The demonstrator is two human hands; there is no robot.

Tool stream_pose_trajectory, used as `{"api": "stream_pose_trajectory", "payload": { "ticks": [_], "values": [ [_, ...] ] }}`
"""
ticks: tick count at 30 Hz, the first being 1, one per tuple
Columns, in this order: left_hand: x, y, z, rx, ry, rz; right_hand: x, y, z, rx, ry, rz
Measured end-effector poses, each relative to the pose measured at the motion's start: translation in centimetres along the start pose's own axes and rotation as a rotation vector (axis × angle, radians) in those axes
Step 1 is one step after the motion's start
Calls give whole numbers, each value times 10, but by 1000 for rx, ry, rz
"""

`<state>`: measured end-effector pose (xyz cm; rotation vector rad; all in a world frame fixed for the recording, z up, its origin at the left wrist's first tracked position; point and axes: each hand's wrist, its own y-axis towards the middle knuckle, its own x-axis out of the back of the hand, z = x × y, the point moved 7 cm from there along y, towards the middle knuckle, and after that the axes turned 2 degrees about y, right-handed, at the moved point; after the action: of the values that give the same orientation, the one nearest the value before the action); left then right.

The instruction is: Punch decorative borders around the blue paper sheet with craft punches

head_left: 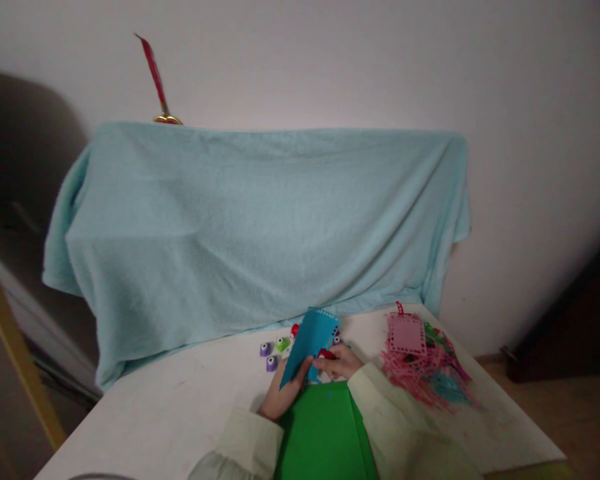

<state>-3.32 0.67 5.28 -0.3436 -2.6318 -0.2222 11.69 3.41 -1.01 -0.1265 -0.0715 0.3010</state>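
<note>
My left hand (289,390) is closed on a sheet of blue paper (307,339), thumb on its face, holding it tilted above the table. Small punched holes run along the paper's top and right edges. In my right hand (344,361) is a small red craft punch (325,354), its fingers closed around it at the paper's lower right edge. Beyond the left hand stand purple craft punches (265,349) and a green craft punch (283,343), each with a white top. Another red punch (295,329) is partly hidden behind the paper.
A green folder or board (325,433) lies below my hands at the table's near edge. On the right, a pink card (407,335) with a punched border rests on a heap of shredded paper (420,377). A light blue cloth (260,220) hangs behind the white table (165,413).
</note>
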Motion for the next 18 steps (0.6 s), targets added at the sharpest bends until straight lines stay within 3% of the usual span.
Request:
{"api": "stream_pose_trajectory", "payload": {
  "ticks": [4, 8, 18],
  "values": [
    [-4, 1, 4, 12, 5, 60, 2, -1, 2, 40, -112, -75],
    [-4, 1, 6, 41, 18, 49, 4, -3, 9, 126, -193, -137],
    [-8, 2, 22, 89, 43, 19, 3, -12, 20, 97, -79, -93]
  ]
}}
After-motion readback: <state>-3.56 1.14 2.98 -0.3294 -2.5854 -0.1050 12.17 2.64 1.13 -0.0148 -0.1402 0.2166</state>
